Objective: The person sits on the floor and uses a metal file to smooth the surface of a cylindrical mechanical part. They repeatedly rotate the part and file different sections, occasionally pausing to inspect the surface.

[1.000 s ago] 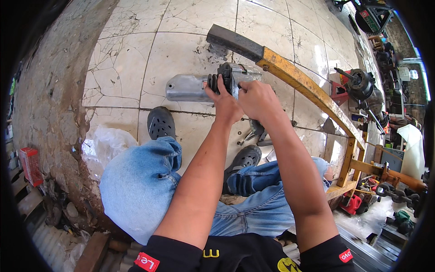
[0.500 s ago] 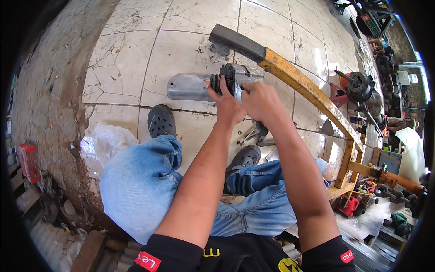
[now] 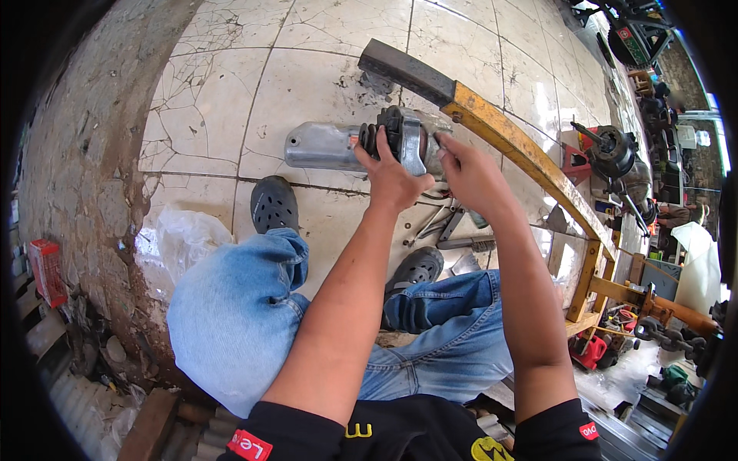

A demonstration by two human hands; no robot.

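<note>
Over the cracked, glossy tiled floor (image 3: 207, 107), a rounded silvery metal part (image 3: 414, 144) with a black, ridged end (image 3: 390, 119) is sitting within the spread, gripping fingers of the left hand (image 3: 394, 184), while the right hand (image 3: 474, 180) is bending its fingers near the other end, whether around anything being impossible to tell.

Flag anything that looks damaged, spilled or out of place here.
Floor tiles at upper left carry a web of cracks, which reads as damage. Crumpled clear plastic lies left of the left shoe, like stray litter. The metal part in the left hand shows no obvious damage where visible.
</note>
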